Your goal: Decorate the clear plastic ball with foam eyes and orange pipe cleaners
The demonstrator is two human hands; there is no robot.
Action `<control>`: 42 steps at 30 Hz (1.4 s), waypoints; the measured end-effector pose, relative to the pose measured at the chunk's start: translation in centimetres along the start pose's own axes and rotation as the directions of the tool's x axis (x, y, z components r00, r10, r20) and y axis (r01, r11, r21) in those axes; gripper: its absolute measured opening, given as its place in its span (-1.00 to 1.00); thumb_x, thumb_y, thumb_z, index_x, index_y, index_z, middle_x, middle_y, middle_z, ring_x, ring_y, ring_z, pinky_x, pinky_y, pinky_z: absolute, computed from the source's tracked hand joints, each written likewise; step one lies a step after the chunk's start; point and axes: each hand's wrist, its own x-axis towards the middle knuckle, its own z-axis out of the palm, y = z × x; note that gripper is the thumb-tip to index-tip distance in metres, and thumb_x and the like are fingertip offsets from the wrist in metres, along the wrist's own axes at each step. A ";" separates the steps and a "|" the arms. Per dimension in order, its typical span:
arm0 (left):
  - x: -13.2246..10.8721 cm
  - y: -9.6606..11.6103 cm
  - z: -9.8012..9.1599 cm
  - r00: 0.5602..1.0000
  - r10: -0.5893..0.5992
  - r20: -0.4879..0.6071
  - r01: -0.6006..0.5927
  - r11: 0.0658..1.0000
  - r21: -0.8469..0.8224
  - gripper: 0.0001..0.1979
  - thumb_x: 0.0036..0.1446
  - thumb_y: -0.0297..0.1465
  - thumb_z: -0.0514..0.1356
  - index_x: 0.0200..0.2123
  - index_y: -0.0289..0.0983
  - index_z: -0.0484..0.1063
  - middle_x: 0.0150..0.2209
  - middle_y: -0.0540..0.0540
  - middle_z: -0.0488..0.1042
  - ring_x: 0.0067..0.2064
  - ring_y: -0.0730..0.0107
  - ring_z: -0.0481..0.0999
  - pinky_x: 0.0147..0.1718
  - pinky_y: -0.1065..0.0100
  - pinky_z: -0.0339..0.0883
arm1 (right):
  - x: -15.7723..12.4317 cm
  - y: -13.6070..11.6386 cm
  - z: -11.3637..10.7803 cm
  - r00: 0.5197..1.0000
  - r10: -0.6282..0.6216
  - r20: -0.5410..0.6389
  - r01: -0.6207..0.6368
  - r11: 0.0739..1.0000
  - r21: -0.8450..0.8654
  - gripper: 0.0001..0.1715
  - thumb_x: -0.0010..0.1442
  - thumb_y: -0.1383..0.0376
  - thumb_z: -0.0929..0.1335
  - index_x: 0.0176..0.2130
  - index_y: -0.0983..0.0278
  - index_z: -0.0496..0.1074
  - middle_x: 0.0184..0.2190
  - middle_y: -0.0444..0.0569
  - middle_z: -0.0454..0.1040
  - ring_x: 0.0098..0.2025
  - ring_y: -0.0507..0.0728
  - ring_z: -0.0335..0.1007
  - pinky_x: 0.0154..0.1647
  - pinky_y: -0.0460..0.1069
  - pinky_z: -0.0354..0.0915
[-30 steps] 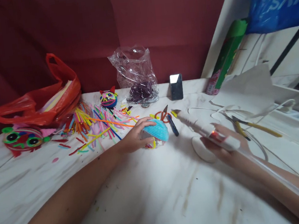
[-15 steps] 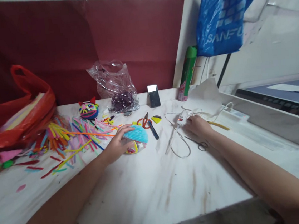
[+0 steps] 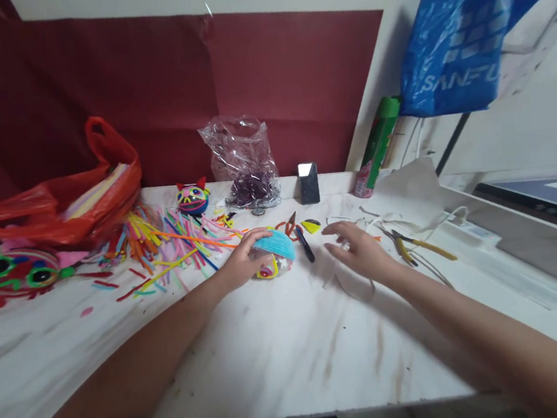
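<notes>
My left hand (image 3: 242, 264) grips the left side of a round craft ball (image 3: 275, 244) that rests on the table. Its top is ribbed light blue, and a yellow-rimmed eye shows on its clear lower part. My right hand (image 3: 356, 248) is open to the right of the ball, fingers apart and pointing at it, holding nothing. Between the hands lie a dark pen-like tool (image 3: 305, 244), orange-handled scissors (image 3: 291, 226) and a yellow and black piece (image 3: 311, 225). Under and behind my right hand runs a pale cord (image 3: 355, 289).
Yellow-handled pliers (image 3: 428, 247) lie at right. Pipe cleaners (image 3: 176, 244) spread at left near a red bag (image 3: 51, 204), a decorated face ball (image 3: 17, 271) and a smaller cat ball (image 3: 193, 197). Behind stand a clear bag (image 3: 248, 165), a phone (image 3: 308, 184) and a green spray can (image 3: 379, 147).
My right hand has left the small white device and cord, moving toward the ball with opened fingers. The left hand still holds the ball. The view has shifted left.
</notes>
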 end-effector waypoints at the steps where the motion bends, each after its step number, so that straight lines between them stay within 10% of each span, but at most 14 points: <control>1: 0.0 0.0 0.0 1.000 0.004 -0.003 -0.004 1.000 0.005 -0.56 0.04 -0.31 0.27 0.03 -0.17 0.36 0.16 -0.17 0.26 0.24 0.10 0.23 0.16 0.15 0.20 | 0.4 -1.6 0.9 0.999 -0.045 0.001 0.045 0.996 0.074 -0.70 0.17 0.24 0.30 -0.07 0.20 0.38 -0.09 0.08 0.47 -0.09 0.23 0.41 -0.17 0.12 0.38; 10: -0.2 -0.2 0.1 0.999 0.050 0.013 -0.050 0.998 -0.023 -0.56 0.04 -0.31 0.26 0.03 -0.16 0.37 0.14 -0.16 0.24 0.24 0.11 0.23 0.19 0.14 0.19 | 2.5 -6.6 7.3 0.993 -0.034 -0.112 0.068 0.947 0.315 -0.61 0.01 0.37 0.34 -0.10 0.21 0.34 -0.12 0.06 0.43 -0.04 0.25 0.33 -0.03 0.20 0.29; 42: -0.4 1.6 1.0 1.000 0.024 -0.009 -0.023 0.995 0.093 -0.54 -0.01 -0.48 0.24 0.02 -0.17 0.37 0.17 -0.18 0.24 0.27 0.08 0.18 0.24 0.10 0.08 | 1.7 -6.0 7.7 0.992 0.078 -0.095 -0.038 0.928 0.371 -0.53 -0.08 0.37 0.35 -0.11 0.18 0.33 -0.09 0.05 0.39 -0.01 0.26 0.29 -0.11 0.17 0.30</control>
